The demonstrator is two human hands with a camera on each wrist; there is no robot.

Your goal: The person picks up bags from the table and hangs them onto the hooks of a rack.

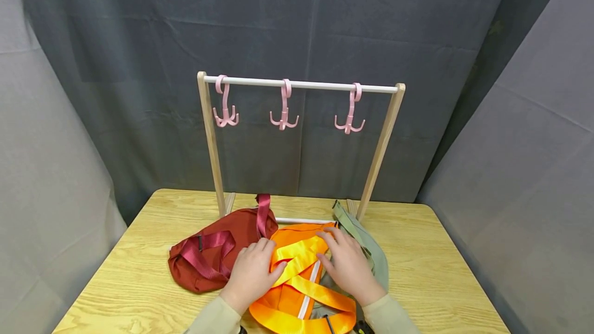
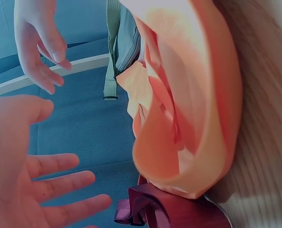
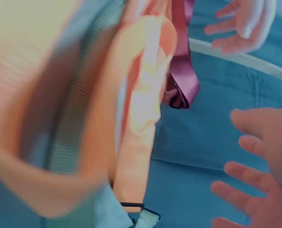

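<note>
The orange bag [image 1: 290, 297] is laid on the tabletop [image 1: 417, 272] between red bag [image 1: 211, 267] and green bag [image 1: 378, 259]; its straps [image 1: 325, 295] are left slack, since left hand [image 1: 254, 272] and right hand [image 1: 349, 268] are held spread above; 3 hooks [image 1: 284, 104] are hung by looped tops.

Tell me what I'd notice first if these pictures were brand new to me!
Probably the bright orange bag at the front of the table, with the left hand and right hand over it. Next, perhaps, three pink hooks hanging from the white bar behind. The dark red bag lies left of the orange one, the green bag right.
</note>
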